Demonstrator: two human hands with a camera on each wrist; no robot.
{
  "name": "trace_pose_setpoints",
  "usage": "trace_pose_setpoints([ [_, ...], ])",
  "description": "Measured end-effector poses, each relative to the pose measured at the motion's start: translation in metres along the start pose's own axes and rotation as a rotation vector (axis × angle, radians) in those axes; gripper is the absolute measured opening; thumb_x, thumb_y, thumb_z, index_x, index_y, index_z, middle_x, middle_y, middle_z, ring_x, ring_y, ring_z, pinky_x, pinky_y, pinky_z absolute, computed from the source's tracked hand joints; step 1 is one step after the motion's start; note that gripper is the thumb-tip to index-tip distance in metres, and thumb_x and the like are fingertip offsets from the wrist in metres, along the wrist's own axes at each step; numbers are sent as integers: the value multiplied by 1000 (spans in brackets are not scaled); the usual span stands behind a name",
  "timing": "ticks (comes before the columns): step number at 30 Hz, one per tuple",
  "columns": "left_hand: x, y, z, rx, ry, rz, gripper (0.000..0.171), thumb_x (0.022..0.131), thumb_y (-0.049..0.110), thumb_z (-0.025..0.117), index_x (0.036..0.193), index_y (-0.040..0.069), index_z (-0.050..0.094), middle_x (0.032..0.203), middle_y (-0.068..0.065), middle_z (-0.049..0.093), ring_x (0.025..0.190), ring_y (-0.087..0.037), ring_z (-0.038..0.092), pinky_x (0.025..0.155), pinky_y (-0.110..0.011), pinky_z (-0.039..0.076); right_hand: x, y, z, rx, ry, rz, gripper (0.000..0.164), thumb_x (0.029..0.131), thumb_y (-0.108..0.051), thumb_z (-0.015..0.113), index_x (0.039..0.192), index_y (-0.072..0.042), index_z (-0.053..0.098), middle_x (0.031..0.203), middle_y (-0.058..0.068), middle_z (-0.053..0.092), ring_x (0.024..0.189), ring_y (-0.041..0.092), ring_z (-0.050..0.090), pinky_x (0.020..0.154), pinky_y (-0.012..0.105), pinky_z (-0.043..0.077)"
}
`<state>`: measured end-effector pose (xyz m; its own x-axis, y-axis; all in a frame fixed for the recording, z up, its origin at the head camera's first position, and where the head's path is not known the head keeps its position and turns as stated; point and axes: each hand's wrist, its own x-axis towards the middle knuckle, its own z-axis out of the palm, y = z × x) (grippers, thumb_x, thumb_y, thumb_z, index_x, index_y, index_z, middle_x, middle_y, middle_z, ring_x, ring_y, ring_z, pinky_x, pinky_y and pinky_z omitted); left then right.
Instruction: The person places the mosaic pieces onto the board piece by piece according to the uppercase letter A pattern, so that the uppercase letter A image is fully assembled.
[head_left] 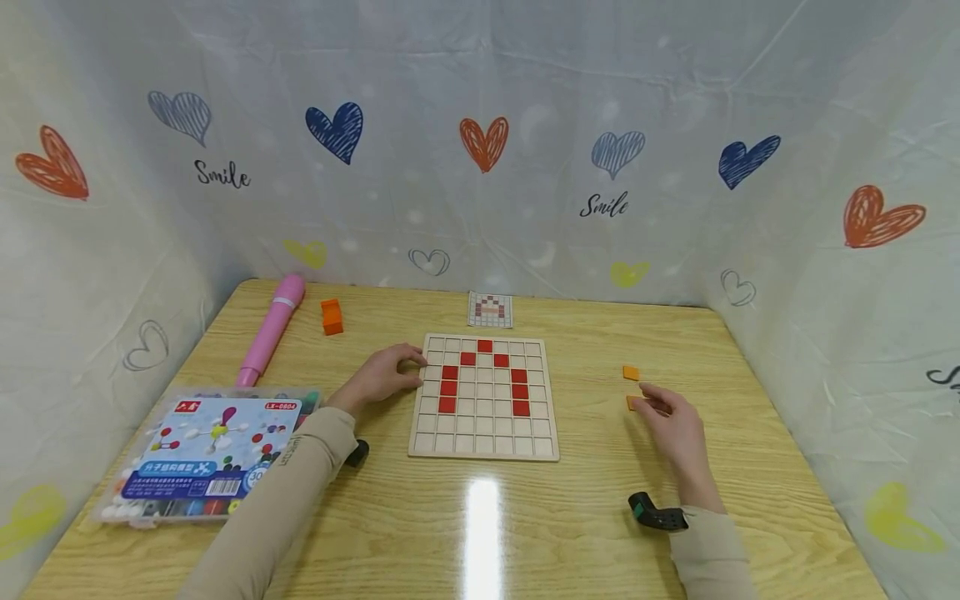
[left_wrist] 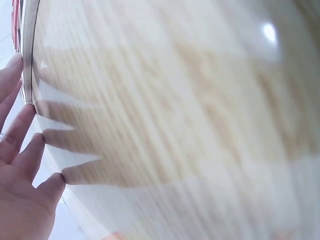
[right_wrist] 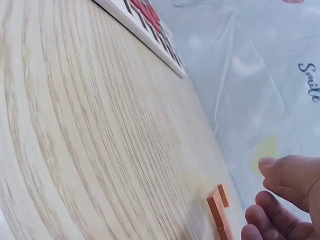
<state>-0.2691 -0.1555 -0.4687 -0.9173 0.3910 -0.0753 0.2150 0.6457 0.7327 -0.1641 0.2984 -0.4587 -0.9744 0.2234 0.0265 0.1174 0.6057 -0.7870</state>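
Observation:
A square wooden grid board [head_left: 485, 422] lies mid-table, with several red square tiles [head_left: 519, 392] set in its cells in an arch shape. My left hand [head_left: 384, 374] is at the board's left edge, thumb and fingers spread loosely along the rim. In the left wrist view the fingertips [left_wrist: 31, 109] rest by that edge and on the table. To the right of the board, my right hand [head_left: 672, 423] hovers by two orange tiles, the farther tile [head_left: 631, 372] and the nearer tile [head_left: 631, 403], partly covered by the fingers. The right wrist view shows thumb and fingers apart, holding nothing.
A small pattern card [head_left: 491, 309] lies behind the board. At left are a pink microphone-shaped stick [head_left: 272, 330], an orange block [head_left: 332, 317] and a plastic case of molecular model parts [head_left: 217, 450]. A printed curtain [head_left: 480, 225] closes off the back and sides.

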Motion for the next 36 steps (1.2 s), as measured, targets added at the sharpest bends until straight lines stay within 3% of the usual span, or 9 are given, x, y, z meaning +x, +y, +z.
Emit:
trace_pose_setpoints([
  [6,0,1,-1,7,-2,-4,29,90,11,71,117,5,66,144,-17,48,140,-38,33,116,-52,23,6,11,-10,-23,-35,85,53,98,-33,60,140,-3,51,135,20,53,118,32,53,84,26,47],
  [13,-2,-1,0,5,8,3,29,89,11,72,117,6,66,144,-17,49,139,-38,35,116,-52,24,12,18,-8,-50,-118,87,56,98,-28,60,144,1,45,138,24,50,122,37,50,97,45,46],
  [16,-1,-1,1,7,3,10,29,89,11,72,117,5,66,143,-17,49,139,-38,35,116,-52,25,13,17,-10,-61,-108,83,54,98,-25,61,143,1,46,137,24,52,122,38,51,96,46,46],
  [22,-1,0,0,-1,5,13,29,90,10,71,118,4,66,144,-17,49,140,-38,34,116,-52,24,13,15,-12,-69,-91,69,53,98,-25,61,141,2,48,132,25,55,118,37,54,85,33,51],
  [29,0,1,0,9,2,18,29,89,11,71,118,5,66,144,-18,49,139,-38,34,116,-52,24,16,21,-18,-91,-44,106,53,97,-23,61,141,3,48,136,30,48,125,42,47,101,51,42],
  [36,-1,0,1,8,6,7,29,89,11,72,117,5,66,143,-17,49,140,-37,34,116,-51,24,22,27,-24,-123,-96,124,55,98,-22,60,143,4,44,143,31,42,131,45,40,107,55,35],
])
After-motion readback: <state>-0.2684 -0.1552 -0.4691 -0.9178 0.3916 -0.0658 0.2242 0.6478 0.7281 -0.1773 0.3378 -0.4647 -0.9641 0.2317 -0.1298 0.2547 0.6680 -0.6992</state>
